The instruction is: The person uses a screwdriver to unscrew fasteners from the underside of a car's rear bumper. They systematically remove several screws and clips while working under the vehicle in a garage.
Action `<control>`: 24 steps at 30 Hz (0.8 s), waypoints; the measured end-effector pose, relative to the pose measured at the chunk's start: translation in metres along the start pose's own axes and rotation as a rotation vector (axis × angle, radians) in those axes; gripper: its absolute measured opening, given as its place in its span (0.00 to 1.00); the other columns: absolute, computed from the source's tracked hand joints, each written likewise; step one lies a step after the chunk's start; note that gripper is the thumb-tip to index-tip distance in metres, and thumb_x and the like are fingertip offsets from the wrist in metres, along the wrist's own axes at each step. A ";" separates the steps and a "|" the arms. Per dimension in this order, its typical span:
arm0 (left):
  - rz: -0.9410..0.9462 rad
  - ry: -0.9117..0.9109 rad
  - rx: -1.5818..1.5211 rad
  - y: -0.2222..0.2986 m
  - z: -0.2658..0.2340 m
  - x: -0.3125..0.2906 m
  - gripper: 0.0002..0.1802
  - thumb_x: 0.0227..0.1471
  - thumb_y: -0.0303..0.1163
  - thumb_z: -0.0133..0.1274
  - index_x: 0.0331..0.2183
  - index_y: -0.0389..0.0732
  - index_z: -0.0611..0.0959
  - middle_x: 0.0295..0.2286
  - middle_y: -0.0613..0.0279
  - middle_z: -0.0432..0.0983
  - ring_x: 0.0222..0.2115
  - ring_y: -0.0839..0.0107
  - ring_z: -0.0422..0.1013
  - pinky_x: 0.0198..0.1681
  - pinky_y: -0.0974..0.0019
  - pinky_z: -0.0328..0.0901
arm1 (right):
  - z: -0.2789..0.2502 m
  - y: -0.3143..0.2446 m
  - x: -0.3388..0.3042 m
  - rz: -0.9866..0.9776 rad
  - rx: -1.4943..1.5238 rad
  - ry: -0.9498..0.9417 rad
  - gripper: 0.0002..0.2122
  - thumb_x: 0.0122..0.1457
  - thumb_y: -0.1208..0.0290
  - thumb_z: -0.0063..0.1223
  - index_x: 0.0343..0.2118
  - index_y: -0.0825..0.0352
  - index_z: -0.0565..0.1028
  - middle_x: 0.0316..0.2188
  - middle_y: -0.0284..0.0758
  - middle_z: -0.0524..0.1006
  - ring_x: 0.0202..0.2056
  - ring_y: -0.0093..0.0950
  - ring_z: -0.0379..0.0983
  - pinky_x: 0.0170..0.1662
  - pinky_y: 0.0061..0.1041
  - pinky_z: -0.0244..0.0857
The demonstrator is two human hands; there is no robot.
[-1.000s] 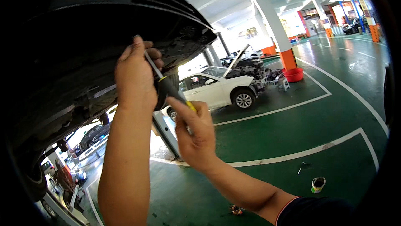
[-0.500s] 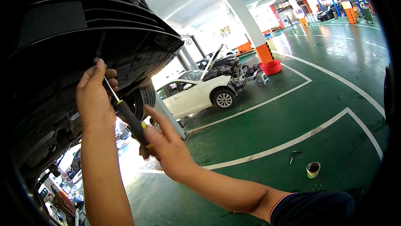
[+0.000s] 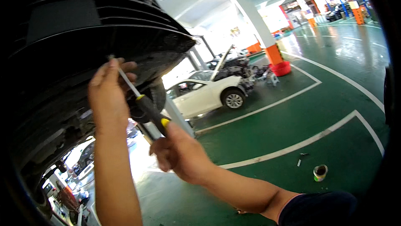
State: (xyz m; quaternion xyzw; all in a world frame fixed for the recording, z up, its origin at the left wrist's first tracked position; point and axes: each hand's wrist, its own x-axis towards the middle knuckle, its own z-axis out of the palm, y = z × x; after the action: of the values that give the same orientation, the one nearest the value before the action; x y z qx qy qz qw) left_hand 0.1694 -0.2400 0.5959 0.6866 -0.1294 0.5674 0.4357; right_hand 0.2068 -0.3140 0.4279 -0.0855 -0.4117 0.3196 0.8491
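Note:
A raised car's black front bumper (image 3: 92,38) with slatted grille fills the upper left, seen from below. My right hand (image 3: 181,153) grips the black and yellow handle of a screwdriver (image 3: 144,105), whose metal shaft points up and left to the bumper's underside. My left hand (image 3: 108,94) is raised against the bumper, fingers pinched around the shaft near its tip. The tip itself is hidden by my fingers.
A white car (image 3: 209,94) with its hood up stands behind. The green floor (image 3: 292,126) has white painted lines. A small open can (image 3: 320,172) and small loose bits lie on it at right. A white pillar (image 3: 259,25) with an orange base stands farther back.
The view has swung so the bumper and both hands sit further left, then closer. Both hands keep hold of the screwdriver against the bumper's underside.

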 end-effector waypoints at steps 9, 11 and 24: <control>-0.010 0.023 0.004 0.002 -0.002 0.003 0.14 0.64 0.37 0.56 0.41 0.35 0.82 0.32 0.55 0.84 0.28 0.72 0.77 0.35 0.70 0.70 | -0.028 0.016 0.033 -0.581 -0.553 -0.029 0.27 0.71 0.61 0.49 0.70 0.58 0.58 0.44 0.39 0.76 0.31 0.22 0.71 0.34 0.23 0.66; -0.011 -0.003 -0.040 0.004 -0.011 0.007 0.15 0.65 0.37 0.54 0.42 0.34 0.82 0.34 0.53 0.85 0.28 0.73 0.77 0.35 0.70 0.70 | -0.010 0.004 0.015 -0.133 0.041 -0.120 0.27 0.71 0.61 0.49 0.70 0.57 0.58 0.43 0.40 0.77 0.30 0.23 0.71 0.34 0.24 0.66; 0.018 0.105 0.029 0.001 0.005 0.003 0.20 0.66 0.45 0.53 0.43 0.37 0.83 0.33 0.57 0.85 0.31 0.74 0.77 0.39 0.70 0.67 | -0.046 0.010 -0.001 -0.176 0.065 -0.041 0.23 0.71 0.62 0.45 0.64 0.68 0.64 0.28 0.39 0.76 0.22 0.22 0.68 0.28 0.22 0.63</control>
State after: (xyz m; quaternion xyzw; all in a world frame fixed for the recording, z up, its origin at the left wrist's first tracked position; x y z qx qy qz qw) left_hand 0.1727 -0.2432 0.5997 0.6608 -0.1043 0.6086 0.4267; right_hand 0.2362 -0.3013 0.3931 -0.0150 -0.4242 0.2586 0.8677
